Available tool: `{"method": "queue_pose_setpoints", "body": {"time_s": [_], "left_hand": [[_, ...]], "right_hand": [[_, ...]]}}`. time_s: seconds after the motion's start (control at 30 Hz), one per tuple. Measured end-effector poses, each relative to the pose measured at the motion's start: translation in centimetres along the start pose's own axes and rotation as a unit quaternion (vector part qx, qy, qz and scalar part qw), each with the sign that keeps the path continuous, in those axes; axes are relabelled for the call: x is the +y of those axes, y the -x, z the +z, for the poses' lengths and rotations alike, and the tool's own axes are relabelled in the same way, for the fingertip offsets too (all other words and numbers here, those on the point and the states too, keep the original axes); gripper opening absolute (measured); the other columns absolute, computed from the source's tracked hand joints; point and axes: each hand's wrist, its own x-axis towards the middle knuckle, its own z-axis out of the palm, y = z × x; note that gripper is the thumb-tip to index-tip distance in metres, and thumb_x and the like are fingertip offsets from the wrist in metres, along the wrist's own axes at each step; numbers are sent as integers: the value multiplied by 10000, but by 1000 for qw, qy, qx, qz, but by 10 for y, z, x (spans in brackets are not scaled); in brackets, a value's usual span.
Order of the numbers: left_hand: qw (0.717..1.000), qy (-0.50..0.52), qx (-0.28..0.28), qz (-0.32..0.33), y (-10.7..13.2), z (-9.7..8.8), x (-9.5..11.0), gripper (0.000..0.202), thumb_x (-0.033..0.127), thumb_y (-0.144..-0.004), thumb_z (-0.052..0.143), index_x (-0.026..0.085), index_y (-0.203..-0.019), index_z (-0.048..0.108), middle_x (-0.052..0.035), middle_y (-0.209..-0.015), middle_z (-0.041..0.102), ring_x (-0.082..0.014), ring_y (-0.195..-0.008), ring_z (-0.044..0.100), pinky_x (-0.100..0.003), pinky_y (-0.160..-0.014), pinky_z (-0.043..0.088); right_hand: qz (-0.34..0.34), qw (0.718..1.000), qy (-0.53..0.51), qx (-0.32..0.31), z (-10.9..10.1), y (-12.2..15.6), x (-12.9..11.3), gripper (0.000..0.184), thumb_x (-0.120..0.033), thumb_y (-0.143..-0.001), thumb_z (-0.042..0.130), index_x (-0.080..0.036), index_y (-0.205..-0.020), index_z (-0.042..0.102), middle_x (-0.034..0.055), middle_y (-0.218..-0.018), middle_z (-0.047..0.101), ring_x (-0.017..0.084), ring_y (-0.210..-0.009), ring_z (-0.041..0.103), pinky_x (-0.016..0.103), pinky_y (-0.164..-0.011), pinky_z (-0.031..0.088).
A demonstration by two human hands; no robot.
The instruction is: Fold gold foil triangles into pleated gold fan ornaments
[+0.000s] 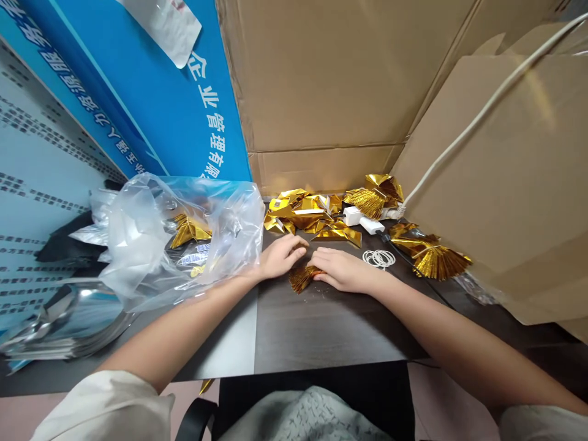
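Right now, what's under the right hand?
A pleated gold foil piece, its fanned end visible against the dark tabletop. The right hand covers the rest, and anything beneath the palm is hidden.

You're in what seems a makeshift office workspace: a chair armrest (197, 409) by your table's (321, 337) near edge, cardboard (321, 79) and blue company signboard (179, 116) along its far edge.

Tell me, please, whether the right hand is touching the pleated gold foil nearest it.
Touching: in the head view, the right hand grips one end of the pleated gold foil.
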Motion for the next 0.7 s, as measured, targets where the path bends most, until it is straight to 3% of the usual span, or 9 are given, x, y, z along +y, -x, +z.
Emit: {"method": "queue_pose_setpoints", "body": {"time_s": [0.07,0.2,0.33,0.47,0.57,0.7], "left_hand": [[997,-23,49,-48,-18,8,0,231,239,-957,556,157,-1155,642,-73,-1045,644,-167,-834,628,-342,-883,533],[990,-107,72,-59,-46,23,9,311,312,-900,698,173,-1175,658,-87,-1114,628,-253,-1071,632,-382,-954,525],[986,-139,51,-79,-56,28,16,198,324,-948,637,193,-1085,694,-78,-1107,633,-260,-1055,646,-386,-926,526],[988,-141,28,-60,-50,25,18,170,295,-976,581,190,-1009,711,-68,-1061,644,-236,-1020,648,-348,-892,520],[989,-142,2,-41,-37,19,20,136,268,-961,601,187,-990,707,-62,-1055,657,-238,-1041,636,-354,-922,508],[989,-138,-37,-49,-6,7,23,125,264,-963,601,194,-952,704,-51,-1050,674,-234,-1042,615,-367,-933,496]], "right_hand": [[3,1000,1,-27,-6,2,0,173,-266,-974,526,-136,-1016,632,96,-962,635,195,-915,557,345,-824,490],[14,998,-6,-65,-13,13,-3,176,-259,-971,523,-139,-1025,640,92,-959,638,199,-922,561,353,-832,492],[59,997,15,-38,-14,37,-9,205,-256,-985,478,-144,-1030,644,94,-966,637,201,-900,552,363,-822,489],[64,998,19,-2,-13,60,-18,195,-224,-973,480,-156,-1029,654,98,-978,642,199,-902,575,358,-811,506],[95,995,7,25,-15,69,-22,179,-210,-958,489,-162,-1021,649,133,-1212,611,193,-944,631,381,-839,560],[158,986,-17,51,-16,72,-25,196,-236,-958,487,-151,-1030,649,193,-1466,460,192,-968,669,424,-863,603]]}}
